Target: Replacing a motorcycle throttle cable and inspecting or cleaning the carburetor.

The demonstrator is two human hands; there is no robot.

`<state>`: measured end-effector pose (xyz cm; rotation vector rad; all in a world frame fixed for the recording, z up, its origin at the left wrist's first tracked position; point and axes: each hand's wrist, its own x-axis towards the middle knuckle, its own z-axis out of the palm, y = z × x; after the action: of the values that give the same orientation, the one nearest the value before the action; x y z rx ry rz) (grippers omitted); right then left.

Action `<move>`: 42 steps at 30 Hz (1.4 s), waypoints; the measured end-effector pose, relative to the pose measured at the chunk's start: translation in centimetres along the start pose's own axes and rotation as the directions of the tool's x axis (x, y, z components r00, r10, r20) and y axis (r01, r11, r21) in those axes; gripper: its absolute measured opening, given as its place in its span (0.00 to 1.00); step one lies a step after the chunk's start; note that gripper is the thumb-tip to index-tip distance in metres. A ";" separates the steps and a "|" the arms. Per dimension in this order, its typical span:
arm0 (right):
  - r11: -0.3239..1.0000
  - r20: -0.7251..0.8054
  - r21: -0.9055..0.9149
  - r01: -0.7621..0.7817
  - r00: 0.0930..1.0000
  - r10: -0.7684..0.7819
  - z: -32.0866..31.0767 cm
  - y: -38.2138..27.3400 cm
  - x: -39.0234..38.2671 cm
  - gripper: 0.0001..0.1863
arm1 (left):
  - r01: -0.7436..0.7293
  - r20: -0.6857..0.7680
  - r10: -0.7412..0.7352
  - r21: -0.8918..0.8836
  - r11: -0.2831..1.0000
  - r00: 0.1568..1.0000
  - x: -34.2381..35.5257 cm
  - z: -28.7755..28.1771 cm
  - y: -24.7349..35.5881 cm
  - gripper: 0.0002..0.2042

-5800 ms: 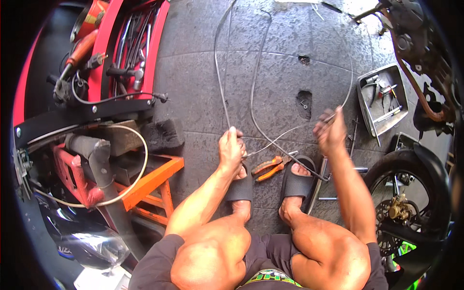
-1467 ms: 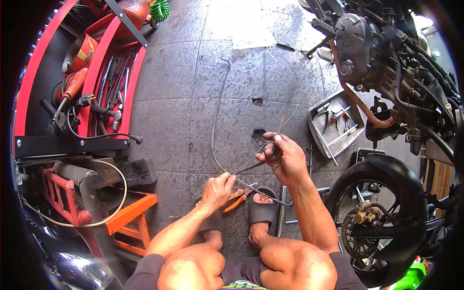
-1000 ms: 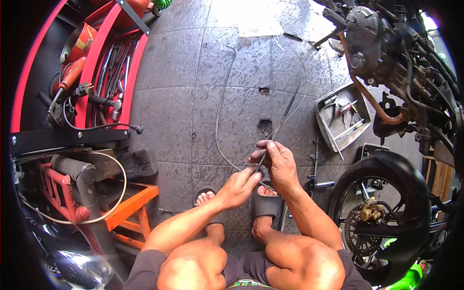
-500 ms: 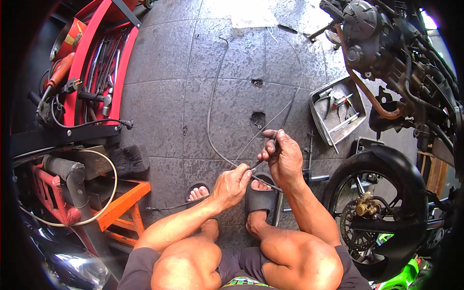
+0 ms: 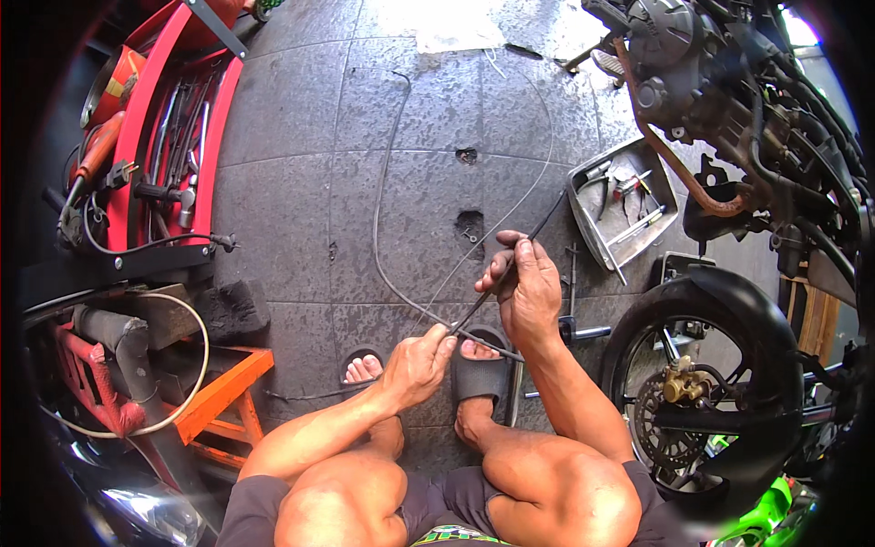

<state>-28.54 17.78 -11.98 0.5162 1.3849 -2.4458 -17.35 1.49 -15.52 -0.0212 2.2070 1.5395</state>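
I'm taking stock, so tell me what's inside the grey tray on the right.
The grey tray holds a red-and-silver piece, dark tools and silvery rods. Whatever lies underneath them is covered.

Matt black cable (image 5: 476,313) (plastic-sheathed, perhaps), rough dark floor tiles (image 5: 283,210), smooth red tool cart (image 5: 218,123), wooden slats (image 5: 818,324)

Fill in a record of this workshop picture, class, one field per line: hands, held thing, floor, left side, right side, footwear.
Left hand: pinches the dark cable
Right hand: grips it farther up
Held thing: slants up past the right hand; lower end hidden
Floor: grey cable in a curve, thin wire, tray of tools
Left side: red drawer with hammer, orange stand
Right side: engine, tyre
Footwear: dark sandals
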 end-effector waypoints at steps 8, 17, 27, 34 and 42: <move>0.964 -0.237 0.138 0.228 0.953 -0.191 -1.1 -3.7 2.7 0.13 | -0.054 0.021 0.053 0.062 0.997 0.998 0.3 -0.2 -0.4 0.11; 0.909 -0.391 0.001 0.418 0.837 -0.384 -8.8 -15.4 3.4 0.20 | -0.020 0.159 -0.033 0.320 0.947 0.987 -2.4 -4.2 -2.8 0.12; 0.846 -0.233 0.065 0.529 0.833 -0.502 -12.0 -18.2 -0.7 0.14 | 0.052 -0.338 0.185 0.584 0.810 0.923 -5.5 -8.5 -11.4 0.08; 0.838 -0.253 -0.069 0.542 0.803 -0.540 -11.3 -18.8 -3.4 0.16 | 0.159 -0.467 0.235 0.660 0.735 0.852 -5.2 -10.4 -13.3 0.11; 0.618 -0.268 -0.317 0.719 0.558 -0.786 -6.9 -20.0 -9.9 0.19 | 0.015 -0.717 0.311 0.409 0.913 0.623 -3.5 -13.7 -14.7 0.06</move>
<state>-26.71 34.36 4.33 0.4148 2.3874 -2.9086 -15.10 -17.18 -23.45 -0.4808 3.2507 1.2677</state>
